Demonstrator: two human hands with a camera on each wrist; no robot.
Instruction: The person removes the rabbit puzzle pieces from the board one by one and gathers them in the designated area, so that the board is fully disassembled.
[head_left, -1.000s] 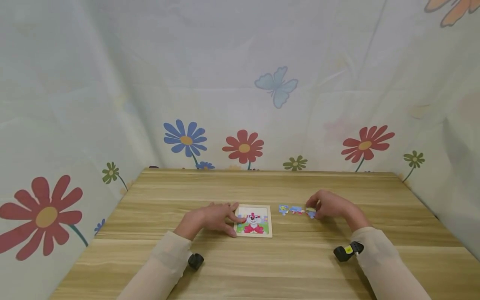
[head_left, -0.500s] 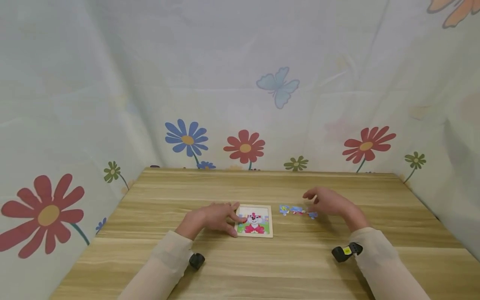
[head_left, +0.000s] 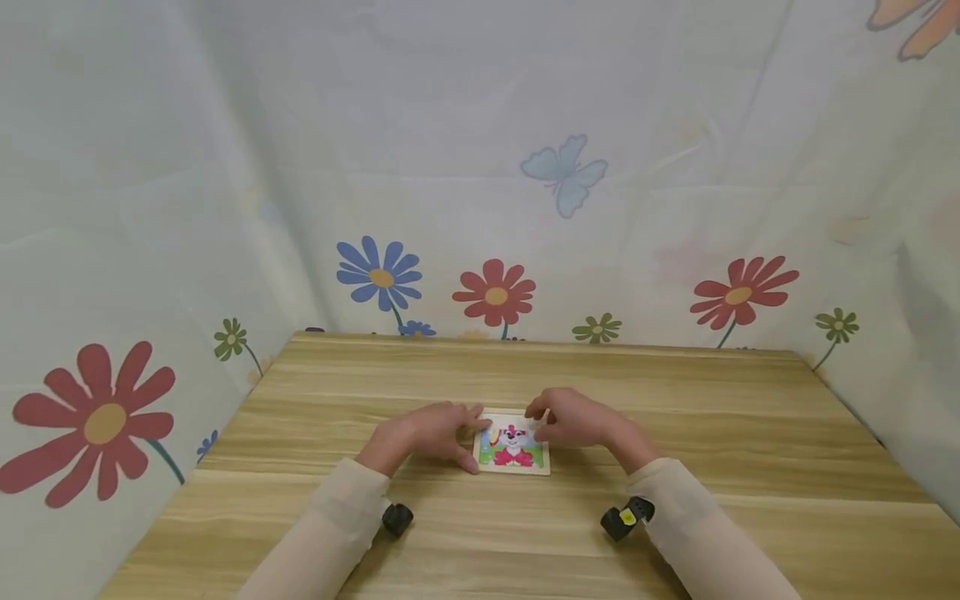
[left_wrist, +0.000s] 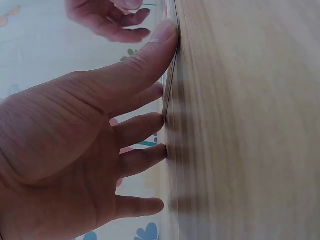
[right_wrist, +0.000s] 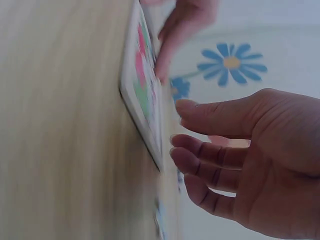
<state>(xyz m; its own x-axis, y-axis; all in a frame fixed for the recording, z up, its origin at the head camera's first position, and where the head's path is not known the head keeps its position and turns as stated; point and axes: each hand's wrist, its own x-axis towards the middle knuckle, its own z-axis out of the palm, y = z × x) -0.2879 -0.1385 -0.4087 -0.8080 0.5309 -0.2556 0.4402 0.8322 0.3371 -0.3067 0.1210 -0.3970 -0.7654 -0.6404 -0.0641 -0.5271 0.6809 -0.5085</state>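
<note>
A small square jigsaw puzzle [head_left: 512, 458] in a pale wooden tray lies on the table in the head view, with a pink-and-white cartoon animal on it and a white upper strip. My left hand [head_left: 431, 433] rests along its left side, thumb at the near corner and index finger reaching over the far part. By that index fingertip a yellow-and-red patch [head_left: 494, 435] shows. My right hand [head_left: 576, 419] hovers over the tray's far right corner, fingers loosely bent. In the right wrist view thumb and fingers [right_wrist: 200, 162] stand apart, with nothing seen between them.
Blurred bluish puzzle pieces [right_wrist: 160, 220] lie beyond the tray in the right wrist view; the right hand covers that spot in the head view. The wooden table [head_left: 480, 533] meets a flower-printed cloth [head_left: 645, 250] at the back and sides.
The right hand has left the row of loose pieces and moved left to the tray. The left index finger has shifted slightly toward the far side, and the yellow-and-red patch now shows.
</note>
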